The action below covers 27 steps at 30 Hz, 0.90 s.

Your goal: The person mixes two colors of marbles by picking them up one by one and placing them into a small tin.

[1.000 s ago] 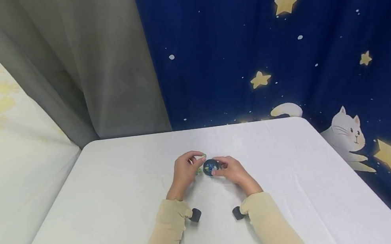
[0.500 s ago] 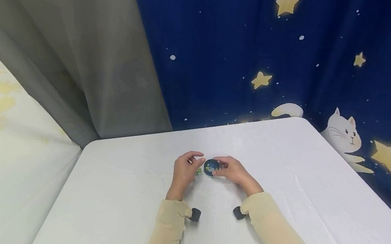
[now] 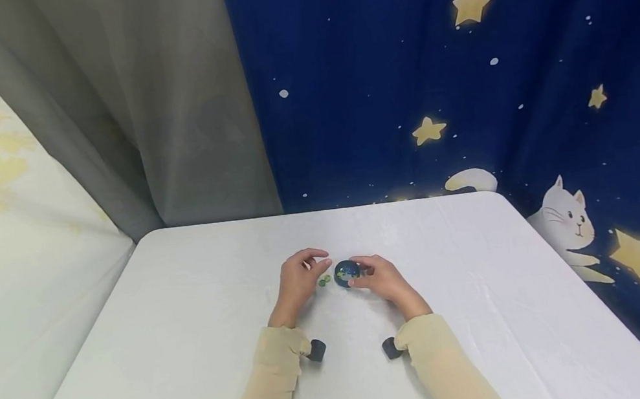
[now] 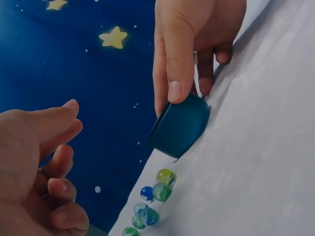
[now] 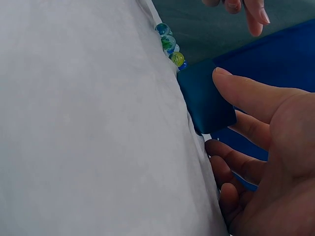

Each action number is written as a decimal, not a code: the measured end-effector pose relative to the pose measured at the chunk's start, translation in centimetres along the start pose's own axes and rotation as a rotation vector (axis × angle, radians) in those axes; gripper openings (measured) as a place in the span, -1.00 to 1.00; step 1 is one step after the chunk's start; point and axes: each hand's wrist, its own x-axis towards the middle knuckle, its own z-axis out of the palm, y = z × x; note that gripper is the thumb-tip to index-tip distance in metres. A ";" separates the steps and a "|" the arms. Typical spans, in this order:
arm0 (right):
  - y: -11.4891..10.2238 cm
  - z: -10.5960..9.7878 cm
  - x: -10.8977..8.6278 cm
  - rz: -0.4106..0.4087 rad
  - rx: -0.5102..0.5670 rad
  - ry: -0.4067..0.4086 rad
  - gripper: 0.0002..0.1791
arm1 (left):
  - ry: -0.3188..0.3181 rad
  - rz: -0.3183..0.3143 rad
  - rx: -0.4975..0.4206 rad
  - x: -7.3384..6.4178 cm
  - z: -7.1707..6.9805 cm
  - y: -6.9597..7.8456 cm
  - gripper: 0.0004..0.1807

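Right hand (image 3: pixel 386 280) grips bowl (image 3: pixel 347 275), thumb on near side, fingers behind, likely to steady it while its mouth stays unblocked. Bowl sits on table (image 3: pixel 192 317), between hands; coloured bits inside look like marbles. Left hand (image 3: pixel 298 283) holds nothing, fingers loosely bent, apart from bowl. Loose marbles (image 4: pixel 161 191) cluster on table just beside bowl, left-hand side, presumably kept within short reach.

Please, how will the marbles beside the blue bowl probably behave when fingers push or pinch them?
The marbles would probably roll easily, being round and lying loose on the white cloth. Their glossy, glass-like surface suggests they may slip from a pinch.
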 end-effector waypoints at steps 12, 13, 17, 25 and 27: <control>0.2 0.1 0.1 -0.001 0.011 0.004 -0.41 | -0.026 -0.027 -0.029 0.2 -0.5 -1.2 -0.84; 0.2 0.1 0.1 0.000 0.010 0.005 -0.41 | -0.029 -0.029 -0.025 0.2 -0.6 -1.3 -0.84; 0.2 0.2 0.1 0.002 0.014 0.005 -0.41 | -0.043 -0.059 -0.012 0.1 -0.9 -1.4 -0.83; 0.0 0.2 0.0 0.006 0.019 0.006 -0.41 | -0.061 -0.081 0.019 0.1 -1.3 -1.7 -0.84; 0.0 0.2 0.0 0.007 0.021 0.005 -0.41 | -0.066 -0.084 0.025 0.1 -1.4 -1.6 -0.83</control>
